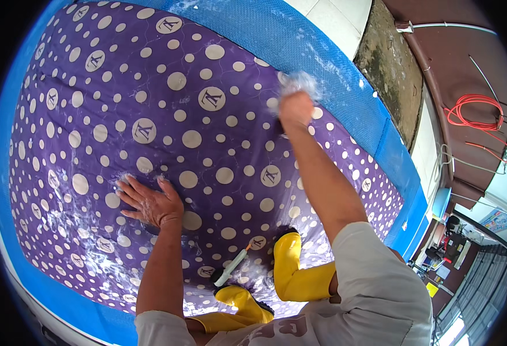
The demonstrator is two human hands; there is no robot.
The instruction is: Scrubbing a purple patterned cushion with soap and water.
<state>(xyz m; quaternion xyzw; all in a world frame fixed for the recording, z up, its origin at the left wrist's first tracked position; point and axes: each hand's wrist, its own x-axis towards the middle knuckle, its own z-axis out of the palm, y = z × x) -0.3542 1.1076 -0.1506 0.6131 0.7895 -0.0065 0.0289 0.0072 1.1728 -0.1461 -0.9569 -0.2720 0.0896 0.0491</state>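
A wet purple fabric with white dots and printed letters [191,139] is spread flat over a blue textured mat. My left hand [152,200] presses on the fabric palm down, its fingers spread and soapy. Farther out, at the fabric's upper right edge, my right hand [296,106] is closed in a blur of white foam. Whatever it grips there is hidden by the foam and motion blur. A brush with a pale handle [232,267] lies on the fabric beside my yellow rubber boots [288,268]. White suds [102,255] cover the lower left part.
The blue mat [331,65] extends past the fabric on all sides. Beyond it are white tiles [327,15] and a rough, stained concrete strip [389,69]. A coiled orange hose [476,112] hangs at the right, with a light blue basin [441,203] below it.
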